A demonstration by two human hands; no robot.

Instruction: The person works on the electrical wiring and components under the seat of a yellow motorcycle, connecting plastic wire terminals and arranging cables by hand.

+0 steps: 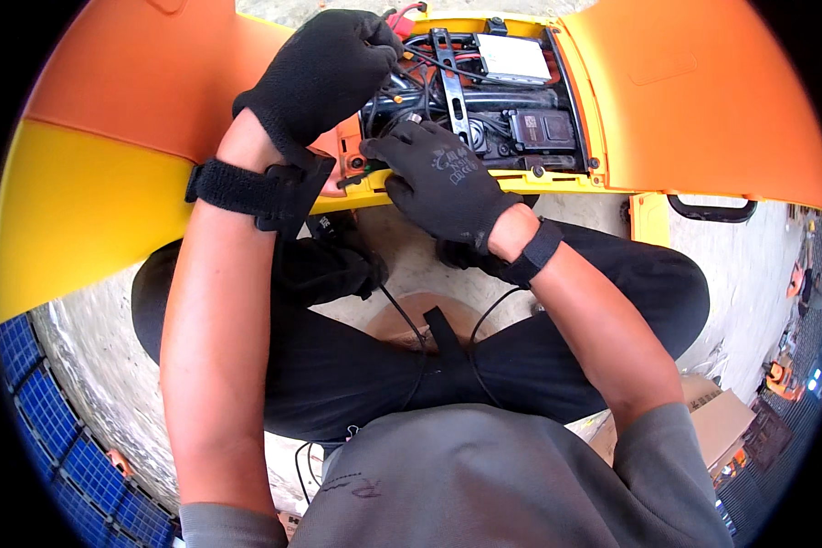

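Observation:
My left hand [324,78], in a black glove, is closed at the left end of an open compartment in an orange and yellow vehicle body. A red connector [400,25] with a red wire stands right beside its fingers; what they hold is hidden. My right hand [443,178], also gloved, reaches over the near yellow rim [511,183] with its fingers bent together at the black cables [411,102]. A small metal end shows above its knuckles, and I cannot make out what is gripped. Inside the compartment a slotted metal bracket [449,82] crosses the frame tubes.
A silver box [513,59] and a black square module [543,130] sit in the compartment's right part. Large orange panels [694,100] flank it. A black handle [711,210] hangs below at right. Cardboard [717,425] lies right of my legs; blue crates [50,416] stand at far left.

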